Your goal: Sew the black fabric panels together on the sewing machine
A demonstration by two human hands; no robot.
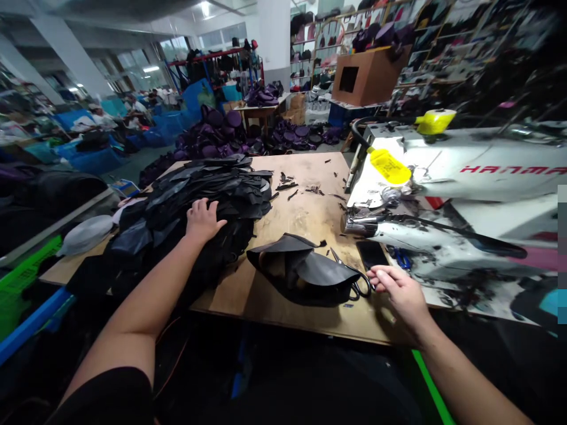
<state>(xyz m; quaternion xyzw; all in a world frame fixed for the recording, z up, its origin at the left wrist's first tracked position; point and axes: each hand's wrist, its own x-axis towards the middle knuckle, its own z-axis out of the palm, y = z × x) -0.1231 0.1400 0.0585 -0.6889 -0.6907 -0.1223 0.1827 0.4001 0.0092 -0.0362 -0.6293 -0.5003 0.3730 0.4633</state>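
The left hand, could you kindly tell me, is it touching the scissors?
No, the left hand is at the black pile, well away from the scissors.

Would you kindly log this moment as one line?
left hand: at black pile | right hand: at scissors, contact unclear | black piece: on table

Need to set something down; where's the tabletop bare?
On the wooden tabletop, the widest bare patch lies between the black sheet pile and the sewing machine, beyond the open black piece and short of the dark scraps. A narrower strip runs along the near edge. Crowded: left, under the pile; right, around the scissors, phone and right hand.
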